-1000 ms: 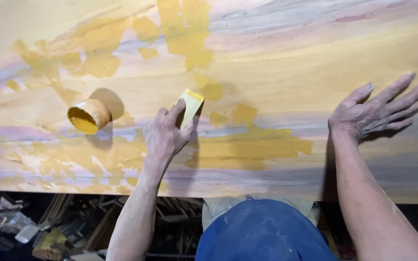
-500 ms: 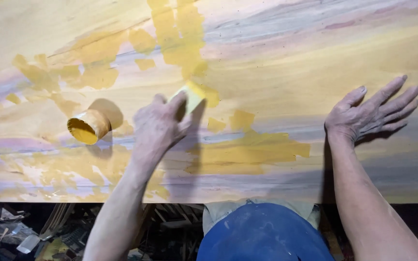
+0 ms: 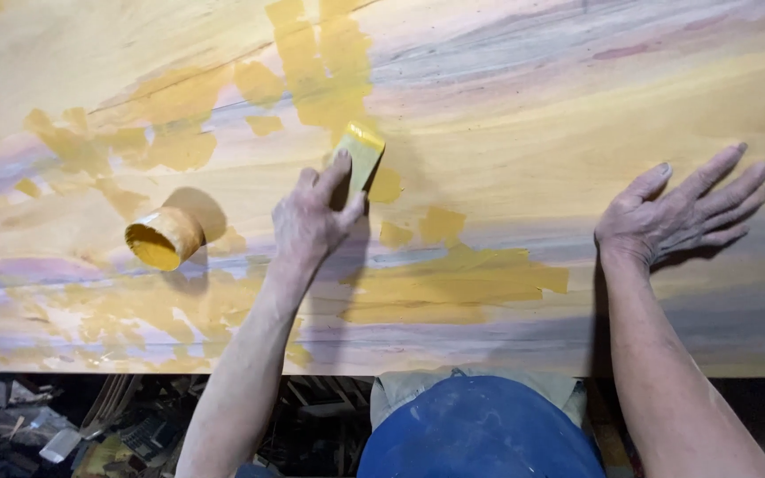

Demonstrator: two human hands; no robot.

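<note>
A wide wooden slab (image 3: 577, 106) with grey, purple and yellow streaks fills the view. My left hand (image 3: 312, 221) grips a small flat spreader (image 3: 360, 158) smeared with yellow filler, pressing it onto the wood just below a tall yellow patch (image 3: 320, 62). My right hand (image 3: 679, 212) rests flat on the slab at the right, fingers spread, holding nothing. A small container of yellow filler (image 3: 163, 239) lies tipped on the slab to the left of my left hand.
More yellow filler patches (image 3: 462, 288) cover the slab's near part and left side. The slab's near edge (image 3: 489, 367) runs across the bottom. Below it lie cluttered tools and scraps on the floor (image 3: 73, 425), and my blue apron (image 3: 480, 429).
My left hand has moved the spreader up and away across the slab, toward the tall yellow patch. My right hand has stayed flat in place.
</note>
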